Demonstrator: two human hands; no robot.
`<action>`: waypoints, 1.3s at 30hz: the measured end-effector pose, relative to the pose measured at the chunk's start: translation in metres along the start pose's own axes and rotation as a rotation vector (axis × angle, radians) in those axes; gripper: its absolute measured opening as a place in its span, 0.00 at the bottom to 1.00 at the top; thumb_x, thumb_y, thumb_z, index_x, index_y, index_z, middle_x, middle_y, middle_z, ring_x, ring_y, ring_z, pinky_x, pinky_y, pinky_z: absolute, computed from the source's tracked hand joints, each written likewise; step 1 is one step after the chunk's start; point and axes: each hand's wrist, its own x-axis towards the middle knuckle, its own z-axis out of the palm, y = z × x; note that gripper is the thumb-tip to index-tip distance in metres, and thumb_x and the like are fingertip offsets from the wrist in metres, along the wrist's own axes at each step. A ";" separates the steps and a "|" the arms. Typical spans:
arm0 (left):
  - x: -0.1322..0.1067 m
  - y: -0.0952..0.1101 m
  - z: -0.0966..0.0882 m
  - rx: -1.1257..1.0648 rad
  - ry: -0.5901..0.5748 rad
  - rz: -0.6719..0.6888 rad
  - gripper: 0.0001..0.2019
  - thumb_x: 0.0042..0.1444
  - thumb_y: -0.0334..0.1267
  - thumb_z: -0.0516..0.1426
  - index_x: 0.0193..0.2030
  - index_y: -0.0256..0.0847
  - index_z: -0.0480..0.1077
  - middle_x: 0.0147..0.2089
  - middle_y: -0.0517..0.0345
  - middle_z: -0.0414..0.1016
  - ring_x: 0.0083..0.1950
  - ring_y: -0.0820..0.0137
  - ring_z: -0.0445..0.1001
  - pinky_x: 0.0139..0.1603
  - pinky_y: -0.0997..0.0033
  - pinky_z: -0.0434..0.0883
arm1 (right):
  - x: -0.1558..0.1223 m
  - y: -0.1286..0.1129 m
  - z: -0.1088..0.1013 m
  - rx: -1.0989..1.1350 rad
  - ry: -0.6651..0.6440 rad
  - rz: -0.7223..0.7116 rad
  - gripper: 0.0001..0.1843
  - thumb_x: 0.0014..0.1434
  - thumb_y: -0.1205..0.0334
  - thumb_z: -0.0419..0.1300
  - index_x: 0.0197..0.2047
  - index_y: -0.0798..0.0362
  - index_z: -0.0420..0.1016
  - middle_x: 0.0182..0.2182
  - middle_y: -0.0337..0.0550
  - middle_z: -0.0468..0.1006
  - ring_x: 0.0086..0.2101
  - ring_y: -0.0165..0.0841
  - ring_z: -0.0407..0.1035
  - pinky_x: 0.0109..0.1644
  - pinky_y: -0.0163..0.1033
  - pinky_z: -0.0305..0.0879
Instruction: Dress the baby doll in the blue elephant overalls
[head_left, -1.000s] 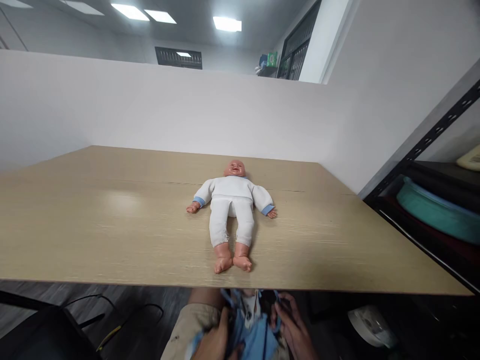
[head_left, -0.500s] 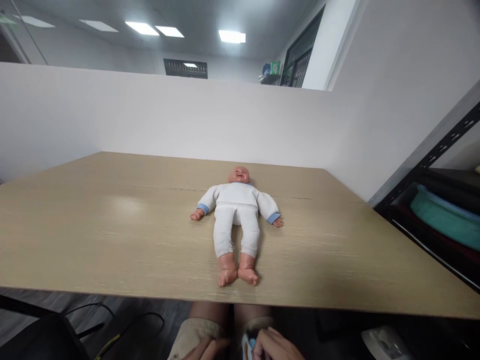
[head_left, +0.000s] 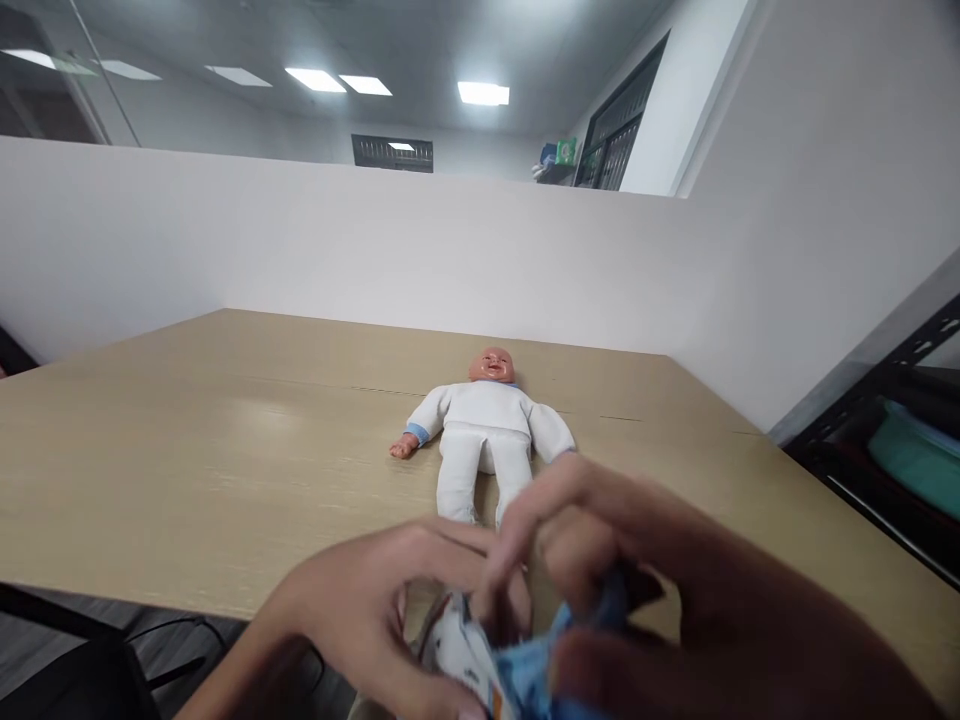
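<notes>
A small soft-looking white and blue printed item (head_left: 469, 645) is between my hands at the lower middle of the view; its kind is hard to tell. My left hand (head_left: 375, 600) curls around its white side with the thumb low and the fingers above. From the right, my right hand (head_left: 622, 540) closes on the blue part, with fingers bent and slightly blurred. Behind them a baby doll (head_left: 491, 405) in a white outfit with blue cuffs lies on its back, head away from me. My hands cover its feet and its hand on the right side.
The doll lies on a wide wooden table (head_left: 300, 480), backed by a low white wall (head_left: 337, 240). At the right stands a black metal shelf with a teal basin (head_left: 919, 455). Cables and a dark chair part are on the floor at lower left.
Both hands have risen from my lap to above the table's front edge, bringing the white and blue item up. The view has shifted slightly; the doll lies still.
</notes>
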 end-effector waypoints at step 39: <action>0.061 -0.057 -0.168 0.110 0.004 -0.379 0.14 0.61 0.46 0.70 0.46 0.40 0.77 0.40 0.59 0.77 0.41 0.69 0.76 0.39 0.76 0.73 | 0.059 0.158 -0.096 0.192 -0.066 0.085 0.29 0.66 0.56 0.72 0.68 0.51 0.76 0.60 0.48 0.81 0.58 0.43 0.76 0.63 0.44 0.74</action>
